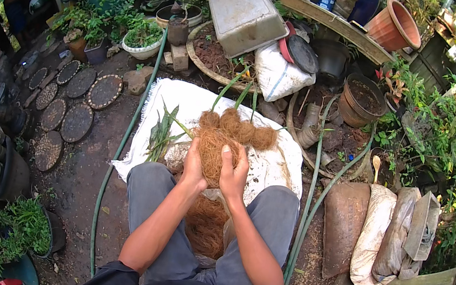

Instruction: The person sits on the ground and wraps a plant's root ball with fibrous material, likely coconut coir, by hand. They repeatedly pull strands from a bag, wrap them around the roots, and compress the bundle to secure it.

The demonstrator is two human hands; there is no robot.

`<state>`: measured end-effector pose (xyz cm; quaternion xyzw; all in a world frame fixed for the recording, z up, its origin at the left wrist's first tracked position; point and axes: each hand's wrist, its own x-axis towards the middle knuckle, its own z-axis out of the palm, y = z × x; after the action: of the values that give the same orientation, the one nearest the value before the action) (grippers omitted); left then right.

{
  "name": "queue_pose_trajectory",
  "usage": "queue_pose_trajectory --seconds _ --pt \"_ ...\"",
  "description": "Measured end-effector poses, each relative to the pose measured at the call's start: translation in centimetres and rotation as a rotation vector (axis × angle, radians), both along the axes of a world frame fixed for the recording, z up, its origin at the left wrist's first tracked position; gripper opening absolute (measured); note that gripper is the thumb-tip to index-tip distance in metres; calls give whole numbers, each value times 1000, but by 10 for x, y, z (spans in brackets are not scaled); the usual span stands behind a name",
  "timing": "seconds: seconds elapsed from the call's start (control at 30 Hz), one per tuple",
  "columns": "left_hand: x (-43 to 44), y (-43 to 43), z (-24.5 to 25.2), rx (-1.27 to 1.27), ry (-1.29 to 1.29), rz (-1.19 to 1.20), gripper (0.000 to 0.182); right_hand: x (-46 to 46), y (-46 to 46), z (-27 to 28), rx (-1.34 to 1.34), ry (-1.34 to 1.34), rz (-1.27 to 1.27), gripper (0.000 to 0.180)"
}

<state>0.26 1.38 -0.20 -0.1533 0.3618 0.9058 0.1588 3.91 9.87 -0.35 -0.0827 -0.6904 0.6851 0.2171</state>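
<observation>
Between my two hands is a loose ball of brown coconut fibre point(212, 158), with a green stem point(184, 127) leaning out of its upper left. My left hand point(193, 166) cups one side, and my right hand point(232, 168) presses the other with its thumb on top. Just beyond lie several smaller fibre-wrapped balls point(231, 121) with green leaves standing from them. Cut-looking green plants point(161, 135) rest at the left on a white woven sack point(163, 94). More loose fibre point(206, 225) fills a plastic bag between my knees.
Green hoses point(118, 155) point(307, 211) run along both sides. Filled sacks point(342, 222) stand at the right, one with a wooden spoon point(375, 166) above it. Round stepping stones point(77, 123) lie left. Ahead are an upturned grey basin point(247, 18), a white bag point(281, 74) and plant pots point(361, 99).
</observation>
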Motion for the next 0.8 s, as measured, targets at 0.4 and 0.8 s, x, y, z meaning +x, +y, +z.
queue_pose_trajectory --seconds 0.4,0.8 --pt "-2 0 -2 22 4 -8 48 -6 1 -15 24 26 -29 48" --pt "-1 0 -2 5 -10 -29 50 -5 4 -12 -40 -16 29 52"
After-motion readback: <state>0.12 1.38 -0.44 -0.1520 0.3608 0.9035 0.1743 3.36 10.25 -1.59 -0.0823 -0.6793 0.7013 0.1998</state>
